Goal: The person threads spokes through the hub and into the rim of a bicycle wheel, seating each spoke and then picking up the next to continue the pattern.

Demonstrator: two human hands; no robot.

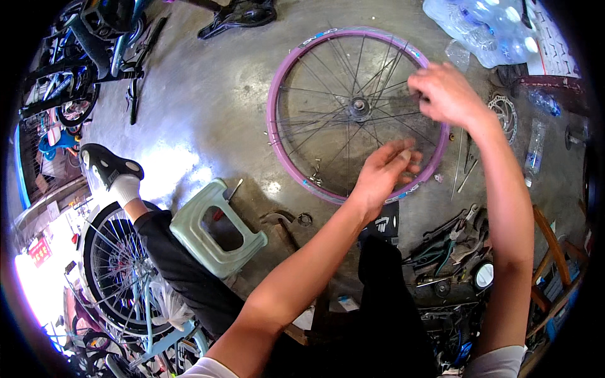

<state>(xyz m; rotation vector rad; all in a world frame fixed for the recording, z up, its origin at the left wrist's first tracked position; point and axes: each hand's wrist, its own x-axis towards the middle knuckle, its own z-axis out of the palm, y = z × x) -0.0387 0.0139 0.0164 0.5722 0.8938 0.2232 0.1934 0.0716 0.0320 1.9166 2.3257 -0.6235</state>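
Over the purple-rimmed, black-spoked wheel [359, 108], our left hand [386, 169] and right hand [446, 94] curl; whether fingers grip, we cannot tell.

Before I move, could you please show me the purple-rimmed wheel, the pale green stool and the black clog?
Purple-rimmed wheel [359, 107]: head view, on its hub.
Pale green stool [191, 231]: head view, on the plastic left of its opening.
Black clog [109, 162]: head view, on its upper.
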